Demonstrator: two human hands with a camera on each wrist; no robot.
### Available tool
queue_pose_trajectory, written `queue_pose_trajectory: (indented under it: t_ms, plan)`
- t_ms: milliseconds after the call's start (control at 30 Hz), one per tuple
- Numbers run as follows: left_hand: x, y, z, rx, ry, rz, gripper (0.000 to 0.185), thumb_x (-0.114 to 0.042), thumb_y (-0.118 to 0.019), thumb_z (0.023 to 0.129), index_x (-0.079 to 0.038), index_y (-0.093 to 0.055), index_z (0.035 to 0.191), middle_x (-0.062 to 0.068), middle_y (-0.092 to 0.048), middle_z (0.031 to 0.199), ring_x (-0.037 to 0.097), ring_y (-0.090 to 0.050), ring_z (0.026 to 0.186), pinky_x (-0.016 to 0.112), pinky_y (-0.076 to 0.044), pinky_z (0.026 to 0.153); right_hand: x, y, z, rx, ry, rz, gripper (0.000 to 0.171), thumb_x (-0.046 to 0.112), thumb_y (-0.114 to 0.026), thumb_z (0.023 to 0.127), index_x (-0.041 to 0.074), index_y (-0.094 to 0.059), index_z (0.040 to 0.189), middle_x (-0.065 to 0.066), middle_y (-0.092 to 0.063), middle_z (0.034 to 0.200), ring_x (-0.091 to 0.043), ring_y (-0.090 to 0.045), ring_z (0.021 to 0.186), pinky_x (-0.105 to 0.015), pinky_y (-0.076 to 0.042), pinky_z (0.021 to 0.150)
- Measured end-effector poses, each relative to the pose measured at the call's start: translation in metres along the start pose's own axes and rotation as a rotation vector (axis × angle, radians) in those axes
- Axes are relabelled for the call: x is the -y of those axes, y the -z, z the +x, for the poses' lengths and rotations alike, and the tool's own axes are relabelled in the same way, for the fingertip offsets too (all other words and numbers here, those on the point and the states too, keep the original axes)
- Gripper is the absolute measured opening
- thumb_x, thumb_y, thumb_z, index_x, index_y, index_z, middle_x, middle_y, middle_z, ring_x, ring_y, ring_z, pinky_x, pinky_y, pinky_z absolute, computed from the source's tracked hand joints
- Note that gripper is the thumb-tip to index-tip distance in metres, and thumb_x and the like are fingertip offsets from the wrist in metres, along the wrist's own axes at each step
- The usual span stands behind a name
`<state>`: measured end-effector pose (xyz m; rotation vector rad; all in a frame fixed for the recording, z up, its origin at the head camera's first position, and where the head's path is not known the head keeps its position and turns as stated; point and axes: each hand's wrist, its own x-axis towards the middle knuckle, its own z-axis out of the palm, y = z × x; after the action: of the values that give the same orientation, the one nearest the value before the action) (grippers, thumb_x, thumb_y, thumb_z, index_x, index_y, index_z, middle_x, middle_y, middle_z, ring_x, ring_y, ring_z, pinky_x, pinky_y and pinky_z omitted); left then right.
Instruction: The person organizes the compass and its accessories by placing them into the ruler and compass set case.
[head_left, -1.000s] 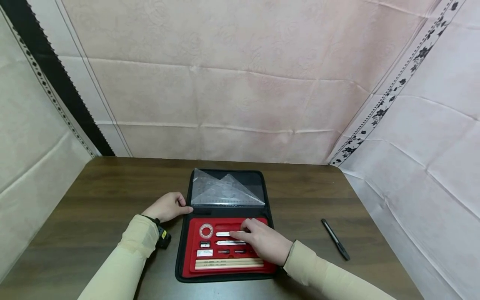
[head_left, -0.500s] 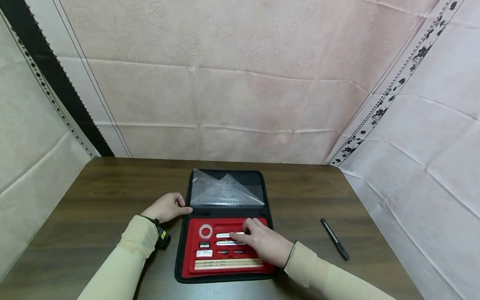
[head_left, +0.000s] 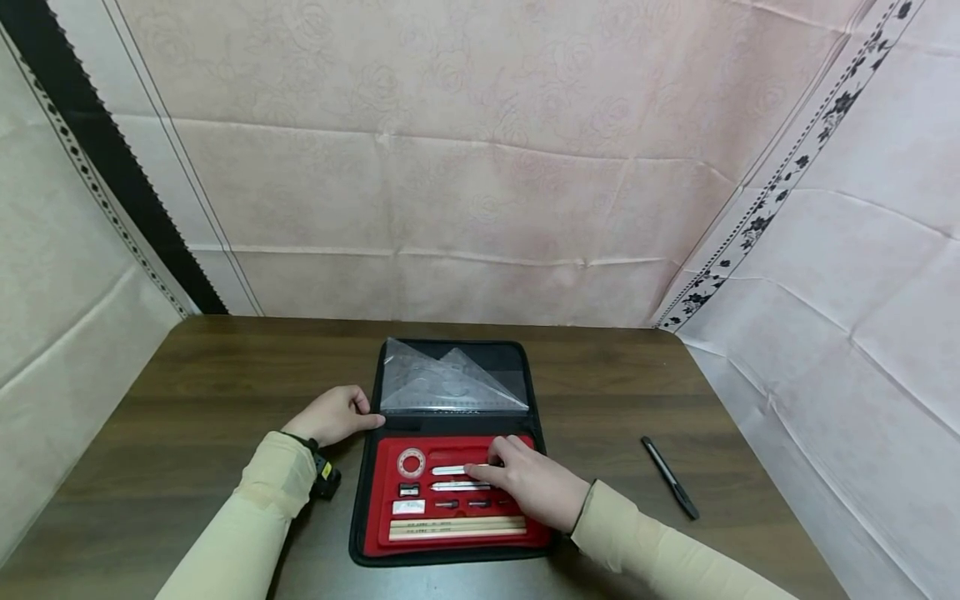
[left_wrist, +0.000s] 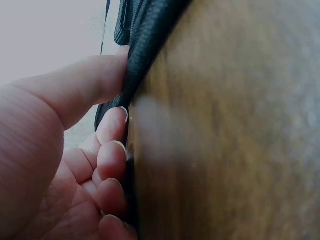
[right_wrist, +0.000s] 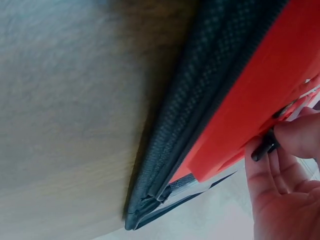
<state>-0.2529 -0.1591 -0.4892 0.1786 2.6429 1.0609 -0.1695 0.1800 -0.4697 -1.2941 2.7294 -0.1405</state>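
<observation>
An open black zip case (head_left: 450,454) lies on the brown table (head_left: 210,375). Its red tray (head_left: 390,525) holds small drawing tools. My left hand (head_left: 339,414) grips the case's left edge (left_wrist: 145,45), thumb on top and fingers (left_wrist: 112,160) curled underneath. My right hand (head_left: 528,483) rests on the tray, its fingertips pinching a silver metal instrument (head_left: 448,471). In the right wrist view those fingers (right_wrist: 295,137) hold a small black part (right_wrist: 264,146) over the red tray (right_wrist: 240,115). Clear set squares (head_left: 450,383) sit in the lid.
A black pen (head_left: 670,478) lies on the table to the right of the case. The tray also holds a round ring (head_left: 411,462), a second silver tool (head_left: 452,486) and pale wooden sticks (head_left: 450,527). Cloth-covered walls close in on three sides.
My right hand's fingers have shifted slightly on the silver instrument. The left hand and the case have stayed put.
</observation>
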Motion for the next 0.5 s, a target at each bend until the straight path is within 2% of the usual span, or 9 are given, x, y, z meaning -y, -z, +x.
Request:
queue_pose_trajectory:
  t_ms: [200, 500]
  plan:
    - [-0.0001, -0.0004, -0.0003, -0.001, 0.004, -0.004, 0.034, -0.032, -0.076, 0.083, -0.007, -0.056, 0.089, 0.007, -0.051, 0.071, 0.021, -0.048, 0.063, 0.032, -0.038, 0.056, -0.0007, -0.0009, -0.0013, 0.003, -0.012, -0.008, 0.06, 0.007, -0.069, 0.089, 0.036, -0.051, 0.139, 0.003, -0.048, 0.109, -0.011, -0.042, 0.097, -0.017, -0.046, 0.075]
    - [-0.0004, -0.0001, -0.0009, -0.001, 0.002, -0.001, 0.033, -0.032, -0.077, 0.083, -0.007, -0.056, 0.089, 0.007, -0.051, 0.071, 0.021, -0.048, 0.063, 0.032, -0.038, 0.056, 0.0064, -0.0022, -0.0026, -0.001, -0.015, -0.093, 0.067, 0.014, -0.076, 0.084, 0.031, -0.049, 0.142, 0.0, -0.051, 0.114, -0.013, -0.045, 0.102, -0.023, -0.05, 0.082]
